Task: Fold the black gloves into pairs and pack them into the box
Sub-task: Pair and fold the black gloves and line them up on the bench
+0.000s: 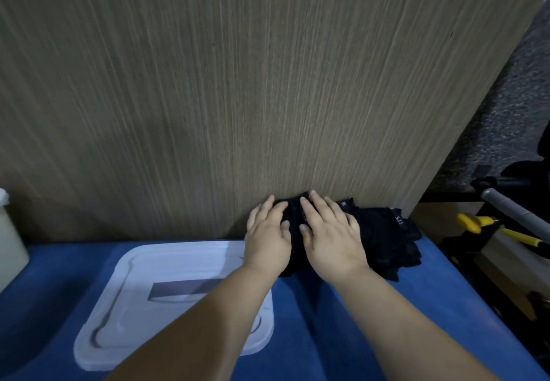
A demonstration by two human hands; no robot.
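Fingers (315, 208) are lying straight and spread here, not curling round anything. Both palms are pressing flat on a black glove bundle (293, 221). The left hand (268, 241) is covering the bundle's left edge and the right hand (330, 244) is sitting just beside it, thumbs almost meeting over the dark fabric. That flat press is looking like a smoothing or creasing move, pinning the layers so the fold is not springing open. How many gloves are under there, I cannot tell.

The bundle is lying at the far edge of the blue tabletop (357, 321), butted against the wooden panel (238, 83), which is serving as a backstop for the push. Just to the right, touching the bundle, a loose pile of gloves (387, 238) is waiting its turn. On the near left the white box (166, 261) is sitting with its lid seemingly on, partly hidden under the left forearm — so packing is not yet happening. Off the tabletop on the right, a yellow-handled tool (476, 221) is lying well apart.
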